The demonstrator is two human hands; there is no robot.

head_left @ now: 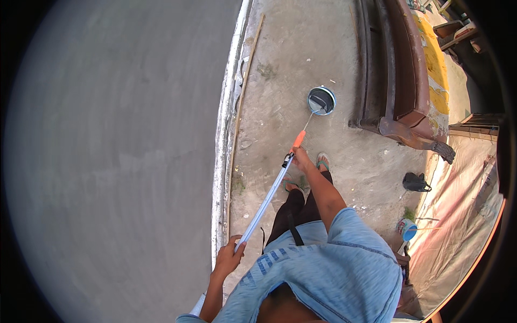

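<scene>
Now we grip the pole (267,196) with both hands (229,257) (301,160), probably keeping the roller (319,102) low inside the bucket (321,100) near the bench (401,70).

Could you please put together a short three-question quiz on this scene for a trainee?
1. True or false: the grey paint roller on the long pole is inside the round blue paint bucket.
2. Which of the hands grips the pole nearer the orange handle: A the left hand, B the right hand?
3. Fill in: the large surface on the person's left is a plain ____ wall.

Key: 1 true; 2 B; 3 grey.
</scene>
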